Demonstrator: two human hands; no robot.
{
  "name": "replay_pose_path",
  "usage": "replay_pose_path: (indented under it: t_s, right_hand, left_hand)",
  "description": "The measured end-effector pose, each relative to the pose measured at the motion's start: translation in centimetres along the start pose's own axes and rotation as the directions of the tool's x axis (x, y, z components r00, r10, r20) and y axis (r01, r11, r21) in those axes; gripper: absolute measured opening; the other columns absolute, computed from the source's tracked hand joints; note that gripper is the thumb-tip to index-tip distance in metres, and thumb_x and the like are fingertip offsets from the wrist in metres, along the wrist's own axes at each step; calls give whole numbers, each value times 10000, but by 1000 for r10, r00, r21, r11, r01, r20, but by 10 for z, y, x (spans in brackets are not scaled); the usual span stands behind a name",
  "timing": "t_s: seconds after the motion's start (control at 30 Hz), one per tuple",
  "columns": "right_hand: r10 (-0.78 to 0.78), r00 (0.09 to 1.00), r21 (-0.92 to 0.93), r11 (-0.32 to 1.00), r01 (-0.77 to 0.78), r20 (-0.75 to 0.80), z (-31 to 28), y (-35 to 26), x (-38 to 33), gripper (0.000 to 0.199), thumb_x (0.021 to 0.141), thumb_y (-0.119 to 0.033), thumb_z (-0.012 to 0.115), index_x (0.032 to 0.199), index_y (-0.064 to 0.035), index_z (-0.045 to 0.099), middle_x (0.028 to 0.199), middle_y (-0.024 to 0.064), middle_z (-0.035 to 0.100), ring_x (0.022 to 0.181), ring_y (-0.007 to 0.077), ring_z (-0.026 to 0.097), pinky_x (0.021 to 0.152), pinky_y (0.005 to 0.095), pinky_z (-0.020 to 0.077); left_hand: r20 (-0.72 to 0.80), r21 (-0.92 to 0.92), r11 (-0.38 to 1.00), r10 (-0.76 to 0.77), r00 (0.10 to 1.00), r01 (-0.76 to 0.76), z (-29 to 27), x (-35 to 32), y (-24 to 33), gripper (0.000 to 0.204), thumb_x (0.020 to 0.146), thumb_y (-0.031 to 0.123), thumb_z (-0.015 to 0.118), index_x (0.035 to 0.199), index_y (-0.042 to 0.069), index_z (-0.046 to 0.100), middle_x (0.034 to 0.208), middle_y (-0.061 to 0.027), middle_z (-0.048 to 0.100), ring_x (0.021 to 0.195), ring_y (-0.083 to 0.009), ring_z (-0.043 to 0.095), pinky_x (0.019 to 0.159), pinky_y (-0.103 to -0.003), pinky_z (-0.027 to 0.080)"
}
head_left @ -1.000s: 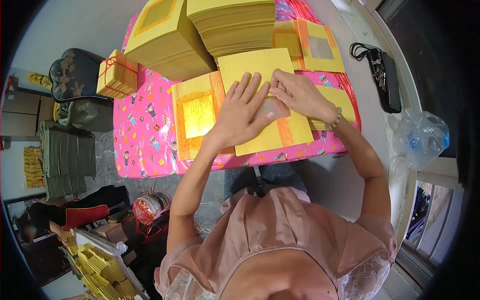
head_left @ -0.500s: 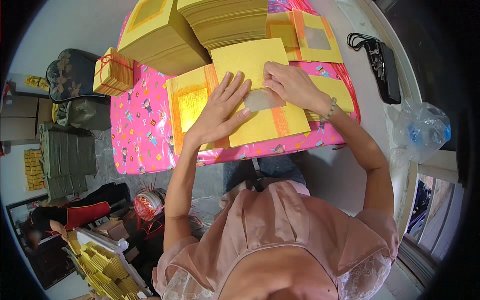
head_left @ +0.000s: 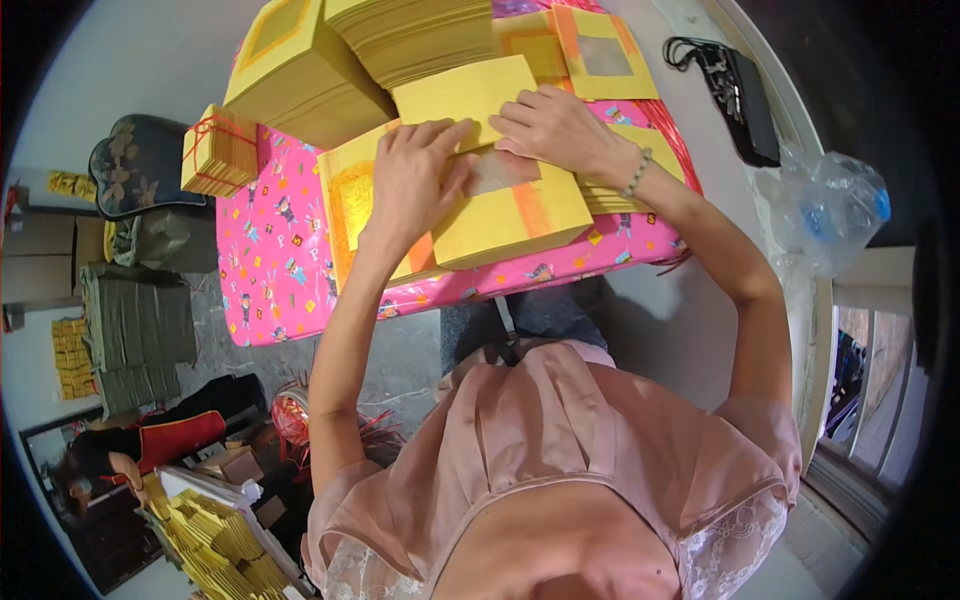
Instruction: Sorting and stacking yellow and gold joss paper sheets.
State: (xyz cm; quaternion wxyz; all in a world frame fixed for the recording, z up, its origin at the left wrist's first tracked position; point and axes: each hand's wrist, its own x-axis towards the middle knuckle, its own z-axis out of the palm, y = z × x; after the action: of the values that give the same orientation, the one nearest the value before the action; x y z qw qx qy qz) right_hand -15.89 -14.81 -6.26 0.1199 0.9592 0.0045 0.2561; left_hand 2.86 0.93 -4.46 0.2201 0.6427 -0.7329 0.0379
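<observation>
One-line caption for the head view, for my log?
Both hands, left hand and right hand, press on a yellow paper sheet atop a pink table cover.

Bright even daylight, soft shadows, strong fisheye bending at the rim, black vignetted corners, mostly sharp focus

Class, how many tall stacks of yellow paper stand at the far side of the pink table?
2. One stack stands at the far left, the other just right of it, beyond both hands. More may lie past the picture's top edge.
</observation>
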Motion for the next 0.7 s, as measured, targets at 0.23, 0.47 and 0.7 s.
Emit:
replay_pose_path:
  t_s: [0.23,0.47,0.7]
  right_hand:
    - [95,993,65,993,-99,68,-8,-1,1,257,860,-276,696,1030,-85,666,866,40,603,788,202,608,711,351,488]
    - [806,591,594,472,-652,9,-26,10,-26,553,948,-446,626,1260,7,565,1070,141,656,968,252,666,824,354,539]
    - [746,365,785,-330,-525,557,-75,9,-65,587,950,-248,686,1395,27,421,1174,95,628,986,127,613,828,280,521]
  left_hand:
    - [-152,204,979,47,987,-15,14,10,-5,334,781,152,741,1113,181,750,1017,-18,726,844,-218,653,746,-344,520]
    - [-375,312,948,188,908,-67,1,28,20,354,769,133,758,1115,208,739,1038,22,726,837,-181,650,725,-327,504]
    - [-310,257,948,266,913,-189,7,40,65,334,798,168,754,1128,210,732,1105,-5,708,949,-207,651,771,-352,508]
